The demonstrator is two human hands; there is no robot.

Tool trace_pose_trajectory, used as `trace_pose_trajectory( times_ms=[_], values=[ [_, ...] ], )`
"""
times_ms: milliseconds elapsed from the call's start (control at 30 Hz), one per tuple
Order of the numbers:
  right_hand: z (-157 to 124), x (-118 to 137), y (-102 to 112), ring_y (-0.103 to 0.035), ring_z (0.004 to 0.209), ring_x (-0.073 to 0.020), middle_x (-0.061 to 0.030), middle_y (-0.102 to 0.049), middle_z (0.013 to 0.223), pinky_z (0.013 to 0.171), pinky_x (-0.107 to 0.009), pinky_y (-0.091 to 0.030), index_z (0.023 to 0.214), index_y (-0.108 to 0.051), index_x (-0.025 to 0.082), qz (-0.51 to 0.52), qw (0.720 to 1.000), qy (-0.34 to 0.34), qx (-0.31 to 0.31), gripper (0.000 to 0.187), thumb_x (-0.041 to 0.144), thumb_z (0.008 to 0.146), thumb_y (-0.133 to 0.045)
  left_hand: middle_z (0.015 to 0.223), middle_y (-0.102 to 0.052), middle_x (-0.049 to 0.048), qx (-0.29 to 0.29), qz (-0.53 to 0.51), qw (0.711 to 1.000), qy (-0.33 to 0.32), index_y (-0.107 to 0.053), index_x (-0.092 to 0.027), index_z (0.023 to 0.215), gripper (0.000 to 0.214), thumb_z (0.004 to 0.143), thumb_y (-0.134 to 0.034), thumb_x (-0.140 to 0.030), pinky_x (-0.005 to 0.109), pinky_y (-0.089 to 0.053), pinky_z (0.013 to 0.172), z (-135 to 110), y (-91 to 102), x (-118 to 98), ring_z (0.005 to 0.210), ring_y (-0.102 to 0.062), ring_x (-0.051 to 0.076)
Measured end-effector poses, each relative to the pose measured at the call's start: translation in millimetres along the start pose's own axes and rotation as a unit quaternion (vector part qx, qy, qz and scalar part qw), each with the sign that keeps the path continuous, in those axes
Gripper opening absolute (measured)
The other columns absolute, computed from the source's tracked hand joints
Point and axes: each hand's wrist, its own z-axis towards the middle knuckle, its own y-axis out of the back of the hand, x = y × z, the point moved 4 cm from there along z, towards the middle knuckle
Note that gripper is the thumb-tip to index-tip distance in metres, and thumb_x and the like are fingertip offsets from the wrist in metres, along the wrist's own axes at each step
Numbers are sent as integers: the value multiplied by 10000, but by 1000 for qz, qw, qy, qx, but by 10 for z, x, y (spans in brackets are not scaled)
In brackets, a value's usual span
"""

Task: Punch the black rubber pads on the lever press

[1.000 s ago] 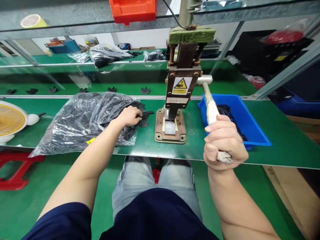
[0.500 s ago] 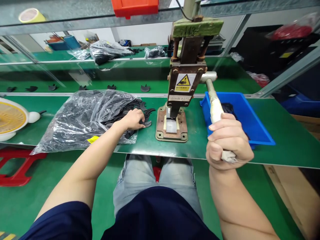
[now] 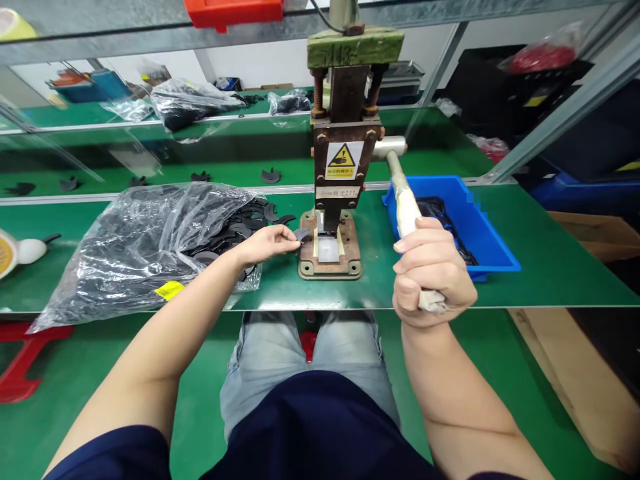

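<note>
Between the fingertips of my left hand (image 3: 273, 244) is a curved black plastic part (image 3: 302, 234), at the left edge of the press base (image 3: 306, 269). My right hand (image 3: 434, 272) is wrapped round the taped lever (image 3: 406, 207) of the hand press (image 3: 342, 157). Under the press ram lies a pale block (image 3: 328, 251) on the base. To the left of the press, a clear plastic bag (image 3: 135, 247) lies with its mouth toward my left hand, and many loose black parts (image 3: 235, 233) spill from it.
A blue bin (image 3: 493, 230) with black parts stands right of the press. Several black parts (image 3: 271, 176) lie spaced along the strip behind the bench. A small fan (image 3: 25, 252) is at the far left. A metal shelf edge (image 3: 125, 40) crosses overhead.
My left hand has moved right, away from the bag, and carries one curved black part to the press base. My right hand stays on the lever. The view has shifted slightly.
</note>
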Motion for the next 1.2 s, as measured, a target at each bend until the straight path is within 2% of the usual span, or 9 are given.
trace_pose_trajectory(
  times_ms=[133,233,433,600,733,900,1000,1100,1200],
  values=[
    [1,4,1,-716,799,-163,69,-642,697,1043,-536,-609,712,-561,262,9,1000,-3,7,255,362,910,-687,724,-692,-19,-73,-125,989,11,-596,-184,923,499,707,-987,-407,244,-514,605,138,-174,-73,590,-634,109],
    [1,3,4,-717,811,-153,68,-638,703,1046,-536,-600,713,-568,257,15,1000,5,7,260,366,915,-690,762,-734,4,-60,-175,982,36,-616,-169,962,458,738,-989,-311,230,-539,602,263,-330,-112,590,-654,98],
    [-4,4,-5,-723,825,-145,56,-632,703,1044,-530,-594,712,-573,240,21,1000,17,7,283,379,931,-688,693,-697,-10,-47,-158,985,59,-608,-164,885,362,823,-947,-273,201,-518,549,471,-471,-115,521,-623,73],
    [-13,-3,8,-730,837,-172,57,-647,706,1054,-549,-607,732,-594,264,16,1000,-1,13,259,393,940,-678,602,-639,-39,-36,-110,991,70,-552,-194,881,440,808,-965,-328,206,-502,501,554,-511,-131,490,-638,104],
    [-20,-15,6,-729,830,-152,68,-639,686,1051,-513,-621,710,-574,268,13,1000,-3,11,307,425,945,-694,597,-636,-36,-15,-77,991,104,-519,-213,864,457,803,-962,-306,199,-465,465,612,-500,-173,522,-688,143],
    [-27,-23,4,-723,816,-131,69,-622,680,1052,-483,-615,696,-545,251,15,1000,6,-5,365,445,967,-693,620,-641,-31,8,-79,986,150,-517,-224,877,460,777,-965,-243,189,-417,426,688,-508,-192,508,-695,154],
    [-25,-24,8,-721,805,-139,70,-627,686,1038,-497,-619,698,-553,256,12,1000,6,7,356,442,969,-689,612,-631,-27,4,-87,982,168,-516,-222,887,464,778,-967,-249,193,-446,442,661,-556,-199,501,-693,155],
    [-15,-23,23,-721,807,-156,60,-639,698,1026,-535,-611,701,-577,252,13,1000,3,16,329,425,954,-696,638,-637,-18,7,-105,984,147,-517,-216,891,463,793,-962,-292,219,-514,491,575,-557,-252,515,-687,149],
    [-4,-20,38,-724,814,-167,49,-647,702,1029,-548,-600,696,-590,249,20,1000,3,20,303,396,935,-703,811,-721,41,49,-133,988,60,-608,-192,974,338,860,-895,-331,264,-600,624,514,-358,-329,696,-761,173]
  ],
)
